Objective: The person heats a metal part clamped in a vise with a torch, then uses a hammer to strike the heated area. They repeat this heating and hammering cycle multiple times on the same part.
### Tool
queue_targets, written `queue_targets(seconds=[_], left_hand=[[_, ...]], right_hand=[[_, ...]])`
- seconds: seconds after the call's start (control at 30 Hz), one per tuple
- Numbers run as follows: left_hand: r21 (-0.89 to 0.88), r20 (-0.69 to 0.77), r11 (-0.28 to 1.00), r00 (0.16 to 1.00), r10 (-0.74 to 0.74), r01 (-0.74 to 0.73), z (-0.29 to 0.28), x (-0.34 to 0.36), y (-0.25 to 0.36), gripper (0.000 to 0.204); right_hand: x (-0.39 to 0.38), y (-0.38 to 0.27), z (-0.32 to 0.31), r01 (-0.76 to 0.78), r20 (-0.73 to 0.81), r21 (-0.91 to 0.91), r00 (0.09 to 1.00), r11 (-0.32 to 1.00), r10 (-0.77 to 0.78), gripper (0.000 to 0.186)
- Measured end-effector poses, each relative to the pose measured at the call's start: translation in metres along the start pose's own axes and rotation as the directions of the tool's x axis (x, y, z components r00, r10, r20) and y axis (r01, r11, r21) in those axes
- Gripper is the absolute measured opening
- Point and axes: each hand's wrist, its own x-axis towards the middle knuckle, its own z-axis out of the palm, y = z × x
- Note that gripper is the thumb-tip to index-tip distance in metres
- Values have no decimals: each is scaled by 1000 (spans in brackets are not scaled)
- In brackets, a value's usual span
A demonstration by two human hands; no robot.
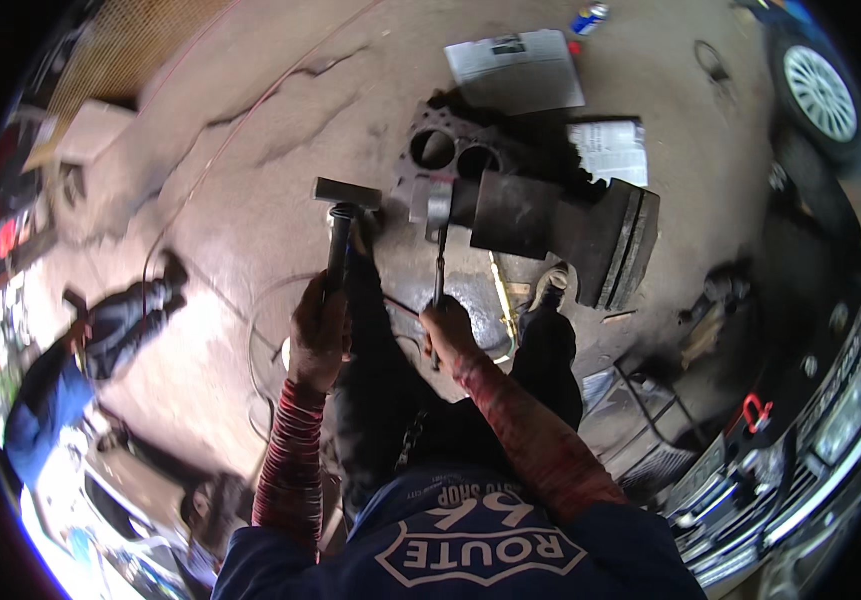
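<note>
My left hand point(318, 332), low left of centre, is closed round the dark handle of a hammer point(337, 260), whose long metal head point(347, 190) is raised at the upper end. My right hand point(447, 327) grips a thin metal rod tool point(439, 273) that points up to a flatter metal piece point(439, 208) beside a heavy dark bench vise point(515, 212). Behind these sits a rusty engine block point(433, 148) with two round bores visible. My feet and legs show beneath the hammer and vise.
Newspaper sheets point(510, 72) and a blue spray can point(588, 18) lie beyond the block. Another person in blue point(55, 400) is at the left. A car wheel point(816, 95) and a vehicle front point(835, 430) line the right. Hoses cross the cracked floor.
</note>
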Motion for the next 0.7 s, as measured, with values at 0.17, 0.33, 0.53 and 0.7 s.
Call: queue_targets(seconds=[0.17,0.33,0.53,0.7], left_hand=[[383,311,854,919,241,-353,-20,89,31,34],[483,459,664,810,364,-571,2,130,41,34],[694,437,584,891,122,-420,28,139,27,36],[590,497,582,820,286,-560,34,135,33,39]], right_hand=[[6,17,17,38,-108,-10,993,999,-39,11],[13,25,23,28,-198,-118,979,993,-51,17],[17,31,23,94,-137,-97,985,991,-107,10],[14,26,23,60,-212,-223,971,973,-108,21]])
